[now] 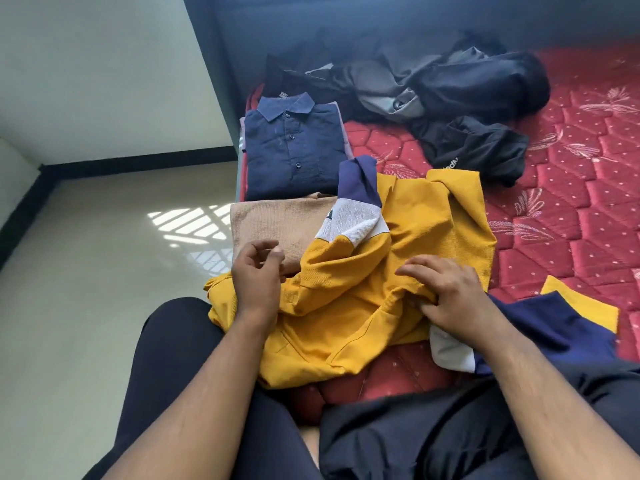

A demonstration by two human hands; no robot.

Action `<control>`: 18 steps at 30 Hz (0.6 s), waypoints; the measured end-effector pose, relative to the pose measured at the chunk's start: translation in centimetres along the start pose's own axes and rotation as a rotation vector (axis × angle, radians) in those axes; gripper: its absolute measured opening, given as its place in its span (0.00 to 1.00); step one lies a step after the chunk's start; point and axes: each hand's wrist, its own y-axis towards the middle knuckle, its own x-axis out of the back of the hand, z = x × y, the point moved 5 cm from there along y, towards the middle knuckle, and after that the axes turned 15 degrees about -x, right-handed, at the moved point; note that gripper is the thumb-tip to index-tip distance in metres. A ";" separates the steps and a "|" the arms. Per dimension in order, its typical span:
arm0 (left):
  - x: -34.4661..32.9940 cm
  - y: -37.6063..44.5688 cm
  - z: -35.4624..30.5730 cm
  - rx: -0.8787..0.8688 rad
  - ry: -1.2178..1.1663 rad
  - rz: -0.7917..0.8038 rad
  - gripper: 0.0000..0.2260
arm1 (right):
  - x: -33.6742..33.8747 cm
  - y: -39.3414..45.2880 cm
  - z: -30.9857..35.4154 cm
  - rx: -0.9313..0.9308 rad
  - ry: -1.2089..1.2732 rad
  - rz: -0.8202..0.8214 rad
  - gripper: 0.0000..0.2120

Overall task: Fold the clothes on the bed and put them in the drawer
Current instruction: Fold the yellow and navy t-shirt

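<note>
Right hand (450,292) bunches ribbed yellow shirt (346,306).

**Materials and finish**

Mustard-yellow polo shirt with navy and grey sleeve panels (349,292): matt pique knit, fine ribbed grain. Folded navy button-up shirt (294,154) at 11 o'clock: crinkled matt woven cloth, glossy dark buttons. Folded tan knit top (277,226): waffle texture. Red quilted mattress (571,188): satin sheen, embroidered. Cream floor (104,271) at 9 o'clock: polished, reflective.
</note>
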 end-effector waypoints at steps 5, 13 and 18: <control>-0.7 -1.8 -0.9 -0.283 0.355 0.292 0.13 | -0.1 -0.2 1.5 0.100 -0.050 -0.037 0.13; -2.1 -3.3 0.9 -0.361 0.814 0.442 0.09 | 1.0 0.2 1.7 0.050 -0.027 -0.108 0.26; -1.8 -3.4 0.4 -0.363 0.661 0.326 0.05 | 0.3 -0.7 4.1 0.288 -0.114 -0.176 0.10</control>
